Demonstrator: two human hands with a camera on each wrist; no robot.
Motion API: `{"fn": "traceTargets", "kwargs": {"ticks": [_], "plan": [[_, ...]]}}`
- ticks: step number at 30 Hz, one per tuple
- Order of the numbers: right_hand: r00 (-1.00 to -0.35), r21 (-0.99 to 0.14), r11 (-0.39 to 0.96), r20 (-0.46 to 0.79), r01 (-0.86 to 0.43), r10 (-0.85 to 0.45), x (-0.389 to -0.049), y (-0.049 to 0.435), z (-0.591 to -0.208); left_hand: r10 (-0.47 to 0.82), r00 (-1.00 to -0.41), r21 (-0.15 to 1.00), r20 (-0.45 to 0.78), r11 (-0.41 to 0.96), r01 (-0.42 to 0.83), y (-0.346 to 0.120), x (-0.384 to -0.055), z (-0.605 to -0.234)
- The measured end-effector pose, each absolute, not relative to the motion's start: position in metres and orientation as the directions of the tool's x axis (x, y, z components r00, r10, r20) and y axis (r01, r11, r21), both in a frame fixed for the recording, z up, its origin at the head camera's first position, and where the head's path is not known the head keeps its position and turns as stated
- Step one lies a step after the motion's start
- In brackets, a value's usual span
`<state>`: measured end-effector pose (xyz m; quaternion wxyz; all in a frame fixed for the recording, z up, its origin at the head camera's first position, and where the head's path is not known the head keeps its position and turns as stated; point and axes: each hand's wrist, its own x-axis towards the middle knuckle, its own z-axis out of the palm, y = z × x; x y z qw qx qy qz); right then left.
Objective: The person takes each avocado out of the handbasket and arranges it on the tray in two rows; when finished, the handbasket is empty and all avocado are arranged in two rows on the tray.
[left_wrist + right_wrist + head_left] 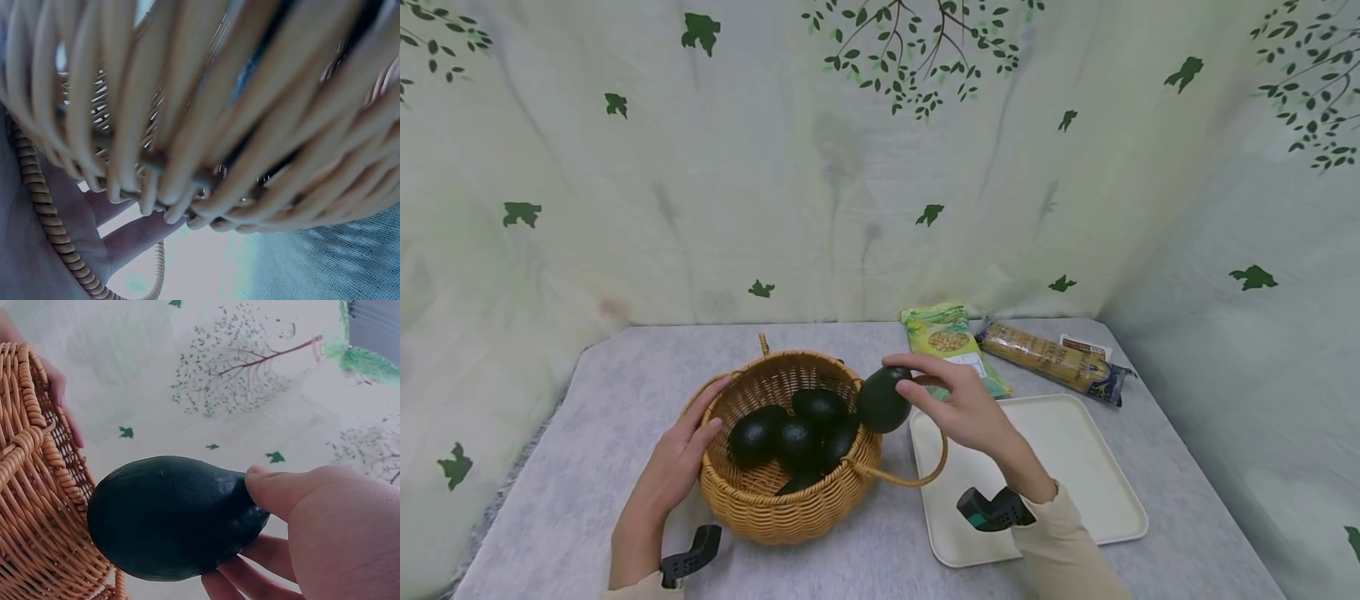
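A round wicker basket [775, 517] tilts slightly on the cloth-covered table and contains several dark green avocados [797, 442]. My left hand [673, 467] grips its left rim; in the left wrist view the basket's woven wall [187, 125] hides part of the fingers, and a wrapped handle [47, 215] crosses the palm. Just over the right rim, my right hand [958, 404] pinches another avocado [883, 400] between thumb and fingers. The right wrist view shows that avocado [169, 519] held by its narrow end, beside the basket [44, 506].
Right of the basket lies a white tray [1075, 467], partly under my right forearm. Behind it are a green food packet [943, 333] and a long clear-wrapped package [1052, 358]. One basket handle [917, 482] sticks out over the tray's left edge. A leaf-printed curtain [865, 167] surrounds the table.
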<state>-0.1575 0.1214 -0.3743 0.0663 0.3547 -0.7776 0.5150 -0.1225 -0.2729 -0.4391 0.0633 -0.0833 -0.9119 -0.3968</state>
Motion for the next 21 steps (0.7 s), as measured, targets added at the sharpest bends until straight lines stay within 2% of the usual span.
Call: {"fn": "traceTargets", "kwargs": {"ticks": [7,14,21], "plan": [[-0.765,-0.765,0.235,0.463,-0.6,-0.447,-0.152,0.13,-0.378,0.101,-0.979,0.714,0.176,0.671,0.198,-0.273,-0.122,-0.439],[-0.816,-0.778,0.312,0.408,-0.545,-0.409,-0.146,0.141,-0.384,0.102,-0.978,0.716,0.18,0.668,0.202,-0.274,-0.122,-0.439],[-0.827,-0.771,0.334,0.421,-0.543,-0.373,-0.142,0.15,-0.391,0.103,-0.977,0.717,0.184,0.666,0.206,-0.274,-0.123,-0.44]]}}
